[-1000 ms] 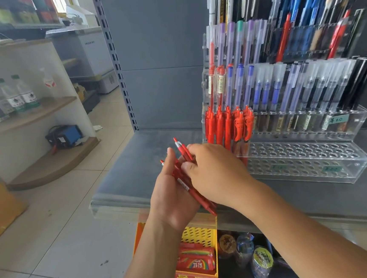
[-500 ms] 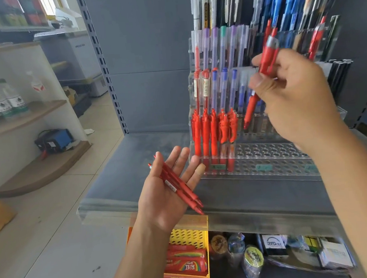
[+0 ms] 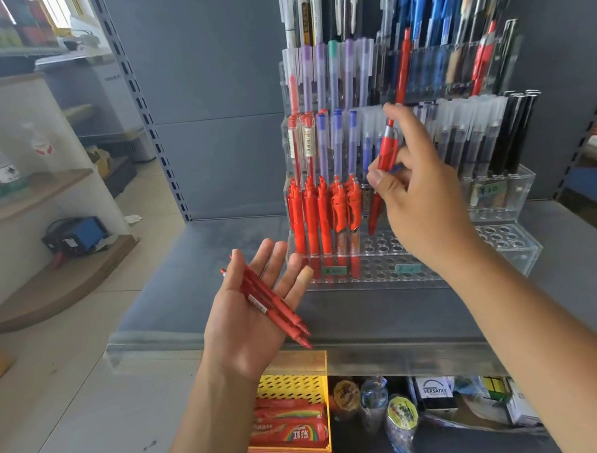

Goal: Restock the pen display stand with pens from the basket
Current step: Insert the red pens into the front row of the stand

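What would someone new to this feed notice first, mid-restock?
First, the right hand pinching a single red plastic click pen, tip down, in front of the clear acrylic tiered display stand. Next, the left hand lower and left, palm up and open, with a few more red pens lying across it. Behind, a row of upright red pens fills the stand's left end.
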The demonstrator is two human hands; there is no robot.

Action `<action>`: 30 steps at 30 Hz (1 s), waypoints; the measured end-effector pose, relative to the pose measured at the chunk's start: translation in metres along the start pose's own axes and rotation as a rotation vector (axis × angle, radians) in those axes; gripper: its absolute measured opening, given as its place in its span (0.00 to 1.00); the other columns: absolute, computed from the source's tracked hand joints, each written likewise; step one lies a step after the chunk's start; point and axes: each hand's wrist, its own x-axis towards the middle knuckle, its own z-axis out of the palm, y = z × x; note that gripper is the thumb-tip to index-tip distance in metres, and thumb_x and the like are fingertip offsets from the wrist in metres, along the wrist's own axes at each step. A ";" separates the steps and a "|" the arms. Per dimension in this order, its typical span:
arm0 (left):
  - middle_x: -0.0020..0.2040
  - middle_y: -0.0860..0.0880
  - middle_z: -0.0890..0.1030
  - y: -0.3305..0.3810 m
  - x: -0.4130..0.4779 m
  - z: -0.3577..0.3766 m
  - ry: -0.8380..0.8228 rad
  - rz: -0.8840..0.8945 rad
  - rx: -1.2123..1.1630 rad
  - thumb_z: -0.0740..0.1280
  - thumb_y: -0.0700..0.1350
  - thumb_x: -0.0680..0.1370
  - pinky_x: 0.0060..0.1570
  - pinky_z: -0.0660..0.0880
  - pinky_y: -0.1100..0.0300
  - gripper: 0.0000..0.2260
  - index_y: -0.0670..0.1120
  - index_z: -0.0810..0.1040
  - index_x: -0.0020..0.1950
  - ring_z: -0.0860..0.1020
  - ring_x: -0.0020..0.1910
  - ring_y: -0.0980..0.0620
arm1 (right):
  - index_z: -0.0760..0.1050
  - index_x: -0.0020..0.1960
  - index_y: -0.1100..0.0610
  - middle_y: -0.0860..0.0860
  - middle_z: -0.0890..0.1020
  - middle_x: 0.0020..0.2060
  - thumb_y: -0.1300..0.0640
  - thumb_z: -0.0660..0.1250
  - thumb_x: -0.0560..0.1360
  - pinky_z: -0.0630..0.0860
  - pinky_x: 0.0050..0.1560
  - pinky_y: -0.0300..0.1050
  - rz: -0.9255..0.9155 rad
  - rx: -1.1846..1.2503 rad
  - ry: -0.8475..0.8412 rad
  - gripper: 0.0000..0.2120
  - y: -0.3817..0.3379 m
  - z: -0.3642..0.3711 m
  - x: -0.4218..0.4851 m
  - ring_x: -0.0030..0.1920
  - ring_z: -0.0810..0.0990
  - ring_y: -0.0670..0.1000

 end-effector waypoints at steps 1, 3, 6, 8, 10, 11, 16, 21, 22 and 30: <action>0.61 0.42 0.84 0.000 0.000 0.000 0.000 0.000 0.000 0.61 0.56 0.83 0.57 0.78 0.40 0.22 0.40 0.78 0.67 0.84 0.57 0.40 | 0.58 0.77 0.41 0.49 0.81 0.42 0.57 0.66 0.81 0.79 0.41 0.53 -0.004 -0.001 0.011 0.30 0.001 0.001 0.000 0.38 0.81 0.51; 0.60 0.42 0.84 0.000 0.000 0.000 -0.002 0.001 -0.001 0.61 0.56 0.83 0.56 0.79 0.40 0.22 0.40 0.78 0.67 0.84 0.56 0.40 | 0.60 0.77 0.43 0.45 0.78 0.39 0.58 0.67 0.81 0.76 0.38 0.44 -0.019 -0.016 0.038 0.29 0.003 0.004 0.001 0.35 0.78 0.46; 0.60 0.42 0.84 0.000 0.001 0.000 0.000 0.003 0.000 0.61 0.56 0.83 0.57 0.78 0.40 0.22 0.40 0.78 0.66 0.84 0.56 0.41 | 0.62 0.75 0.44 0.46 0.76 0.38 0.60 0.69 0.79 0.74 0.37 0.37 -0.036 -0.042 0.064 0.29 0.005 0.008 -0.001 0.33 0.75 0.44; 0.60 0.42 0.84 0.000 0.001 0.000 0.000 0.002 0.004 0.61 0.56 0.83 0.58 0.78 0.40 0.22 0.40 0.79 0.66 0.84 0.56 0.41 | 0.63 0.74 0.44 0.52 0.78 0.41 0.60 0.69 0.79 0.79 0.42 0.49 -0.053 -0.044 0.068 0.29 0.005 0.012 -0.004 0.37 0.79 0.51; 0.60 0.42 0.84 0.000 0.001 0.000 0.001 0.002 0.006 0.61 0.56 0.83 0.58 0.78 0.40 0.22 0.40 0.79 0.66 0.84 0.57 0.41 | 0.64 0.74 0.46 0.51 0.79 0.46 0.59 0.70 0.79 0.79 0.48 0.50 -0.062 -0.045 0.043 0.27 0.005 0.014 -0.006 0.42 0.79 0.52; 0.60 0.42 0.84 0.000 0.000 0.000 0.003 0.003 0.006 0.61 0.56 0.83 0.58 0.78 0.40 0.22 0.40 0.79 0.66 0.84 0.57 0.41 | 0.65 0.74 0.47 0.50 0.80 0.49 0.59 0.70 0.79 0.77 0.51 0.47 -0.061 -0.047 0.023 0.27 0.006 0.015 -0.006 0.46 0.79 0.51; 0.61 0.42 0.84 0.001 -0.001 -0.001 0.003 -0.002 0.017 0.61 0.56 0.83 0.59 0.78 0.41 0.22 0.41 0.78 0.67 0.84 0.58 0.40 | 0.76 0.66 0.59 0.54 0.80 0.56 0.63 0.69 0.78 0.76 0.56 0.45 -0.152 -0.164 0.021 0.17 0.015 0.018 -0.007 0.49 0.76 0.47; 0.60 0.42 0.84 0.000 -0.001 0.000 0.010 -0.002 0.020 0.61 0.57 0.83 0.59 0.77 0.41 0.23 0.41 0.78 0.67 0.84 0.56 0.40 | 0.78 0.64 0.63 0.55 0.80 0.57 0.66 0.66 0.79 0.65 0.57 0.22 -0.183 -0.177 0.026 0.14 0.017 0.019 -0.009 0.52 0.75 0.45; 0.60 0.42 0.84 0.000 -0.001 0.000 0.008 -0.002 0.020 0.61 0.57 0.83 0.59 0.77 0.41 0.23 0.41 0.78 0.67 0.84 0.56 0.40 | 0.77 0.65 0.62 0.54 0.79 0.58 0.67 0.64 0.79 0.65 0.55 0.21 -0.154 -0.156 0.024 0.14 0.015 0.018 -0.009 0.52 0.75 0.44; 0.61 0.42 0.83 0.000 0.000 -0.002 -0.013 0.005 0.025 0.62 0.59 0.82 0.60 0.77 0.42 0.25 0.41 0.77 0.69 0.83 0.58 0.40 | 0.77 0.62 0.61 0.48 0.74 0.49 0.67 0.61 0.79 0.68 0.45 0.28 -0.206 -0.083 0.176 0.14 -0.031 0.017 -0.012 0.41 0.72 0.43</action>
